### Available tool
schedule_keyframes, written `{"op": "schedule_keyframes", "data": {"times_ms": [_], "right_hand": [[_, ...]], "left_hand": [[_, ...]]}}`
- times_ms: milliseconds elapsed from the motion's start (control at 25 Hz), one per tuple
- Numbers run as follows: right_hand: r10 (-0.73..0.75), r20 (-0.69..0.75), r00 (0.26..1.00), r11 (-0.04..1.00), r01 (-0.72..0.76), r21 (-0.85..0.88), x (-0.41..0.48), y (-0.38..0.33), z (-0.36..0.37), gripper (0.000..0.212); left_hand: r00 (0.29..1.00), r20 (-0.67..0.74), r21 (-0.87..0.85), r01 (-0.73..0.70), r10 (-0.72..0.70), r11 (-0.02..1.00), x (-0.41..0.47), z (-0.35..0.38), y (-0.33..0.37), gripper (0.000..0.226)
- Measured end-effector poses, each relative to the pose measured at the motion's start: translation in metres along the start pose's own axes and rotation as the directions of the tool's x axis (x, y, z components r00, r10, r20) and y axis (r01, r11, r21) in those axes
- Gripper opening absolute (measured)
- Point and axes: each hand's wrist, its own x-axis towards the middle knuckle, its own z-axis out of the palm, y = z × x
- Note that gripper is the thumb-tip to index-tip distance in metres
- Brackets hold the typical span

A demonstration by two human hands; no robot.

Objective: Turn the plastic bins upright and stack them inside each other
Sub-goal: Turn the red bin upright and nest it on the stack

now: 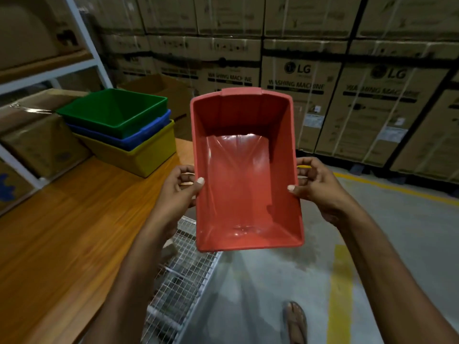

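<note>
I hold a red plastic bin in the air in front of me, open side facing me, its inside bare. My left hand grips its left long rim, thumb over the edge. Gripping the right long rim the same way is my right hand. On the wooden table at the left stands a nested stack, upright: a green bin inside a blue bin inside a yellow bin. The red bin hangs to the right of that stack, off the table's edge.
Cardboard boxes and a white shelf frame border the table on the left. A wire-mesh rack sits below the table's right edge. Stacked washing-machine cartons form the back wall. Concrete floor with yellow lines lies at right; a sandalled foot shows below.
</note>
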Motion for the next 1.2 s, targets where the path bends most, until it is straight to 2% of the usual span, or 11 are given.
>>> {"op": "schedule_keyframes", "data": {"times_ms": [120,240,360,520,680,760,840,880,1000,1120,1200], "right_hand": [[0.079,0.181,0.980,0.994,-0.092,0.065,0.075,-0.013,-0.032,0.055],[0.098,0.255,0.962,0.993,-0.077,-0.092,0.151,-0.035,-0.052,0.058],[0.058,0.286,0.956,0.973,0.010,-0.231,0.220,-0.059,-0.059,0.053],[0.035,0.386,0.922,0.981,0.041,-0.188,0.295,-0.096,-0.045,0.043],[0.121,0.585,0.802,0.986,-0.028,-0.166,0.351,-0.135,-0.001,0.040],[0.169,0.676,0.717,0.975,-0.021,-0.221,0.372,-0.158,0.030,0.030],[0.218,0.736,0.640,0.966,-0.032,-0.258,0.391,-0.181,0.063,0.027],[0.236,0.753,0.614,0.963,-0.042,-0.267,0.400,-0.191,0.080,0.028],[0.248,0.768,0.591,0.946,0.022,-0.322,0.423,-0.219,0.129,0.026],[0.217,0.770,0.601,0.920,0.137,-0.366,0.443,-0.244,0.183,0.025],[0.196,0.783,0.591,0.902,0.205,-0.381,0.452,-0.258,0.220,0.024]], "left_hand": [[0.999,-0.010,0.025,0.033,-0.033,0.999,0.053,0.017,0.007,0.025],[0.997,-0.032,0.065,0.076,-0.074,0.995,0.102,0.041,0.022,0.031],[0.984,-0.164,0.127,0.089,-0.067,0.988,0.144,0.070,0.045,0.030],[0.938,-0.335,0.121,0.135,-0.088,0.983,0.176,0.081,0.076,0.024],[0.907,-0.392,0.055,0.190,-0.153,0.980,0.198,0.054,0.111,0.021],[0.898,-0.395,0.026,0.220,-0.192,0.975,0.209,0.031,0.131,0.019],[0.881,-0.412,-0.027,0.241,-0.230,0.970,0.220,0.003,0.148,0.006],[0.877,-0.414,-0.040,0.248,-0.242,0.968,0.226,-0.014,0.155,0.012],[0.874,-0.407,-0.032,0.279,-0.268,0.960,0.245,-0.058,0.174,0.025],[0.858,-0.441,0.026,0.305,-0.263,0.952,0.266,-0.100,0.192,0.019],[0.820,-0.504,0.067,0.350,-0.271,0.935,0.277,-0.127,0.200,0.016]]}}
